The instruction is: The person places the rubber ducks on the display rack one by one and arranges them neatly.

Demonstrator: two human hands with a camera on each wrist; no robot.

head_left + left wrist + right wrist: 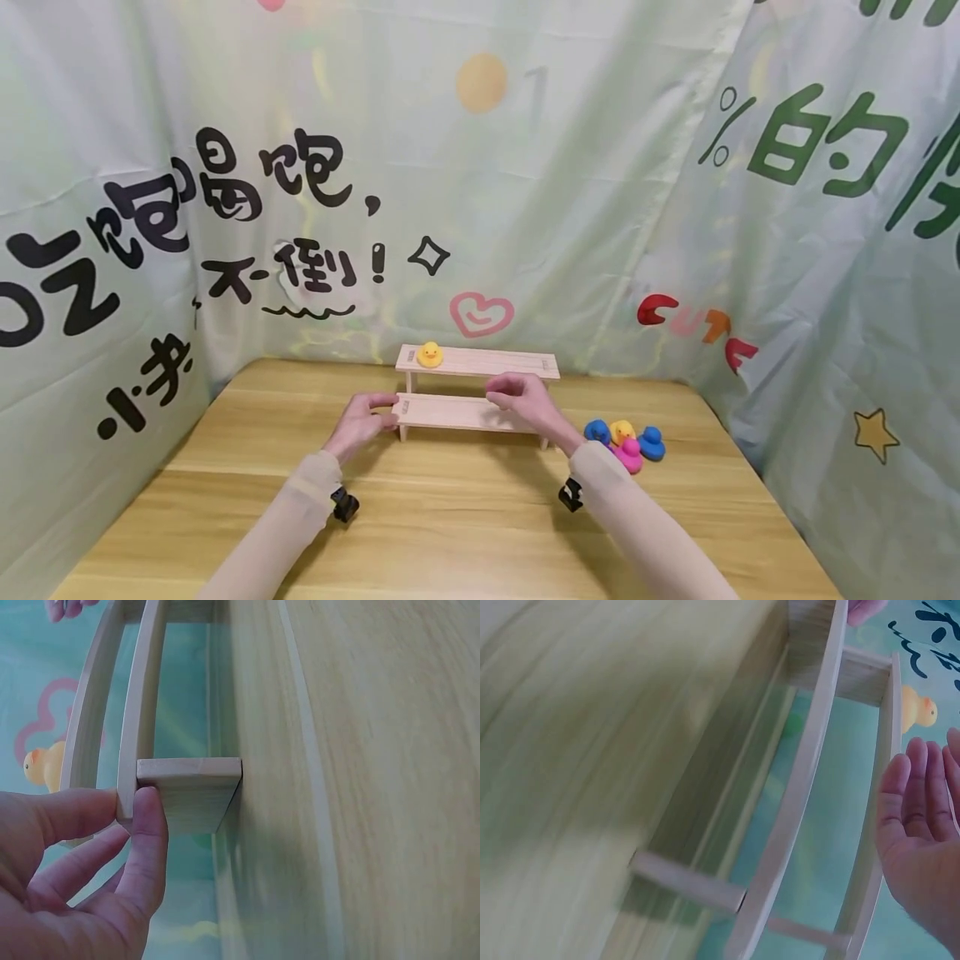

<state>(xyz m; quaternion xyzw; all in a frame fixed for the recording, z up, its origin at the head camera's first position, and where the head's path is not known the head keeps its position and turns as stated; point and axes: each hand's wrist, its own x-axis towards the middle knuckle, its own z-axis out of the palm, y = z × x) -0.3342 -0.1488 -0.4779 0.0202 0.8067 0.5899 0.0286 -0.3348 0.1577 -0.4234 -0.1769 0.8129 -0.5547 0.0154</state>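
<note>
A small two-step wooden rack stands toward the back of the table, with a lower front shelf (442, 412) and a higher rear shelf (487, 362). My left hand (358, 423) pinches the left end of the lower shelf; the left wrist view has its thumb and fingers (146, 847) at that board's end, near the leg. Over the right part of the lower shelf hovers my right hand (525, 402), fingers loosely bent. In the right wrist view this hand (922, 840) holds nothing. A yellow rubber duck (430, 355) sits on the rear shelf's left end.
Right of the rack, several rubber ducks cluster on the wooden table (450, 525): a blue duck (652, 443), another blue duck (597, 431), a pink duck (629, 456) and a yellow duck (622, 431). A printed cloth (570, 233) hangs behind and along both sides.
</note>
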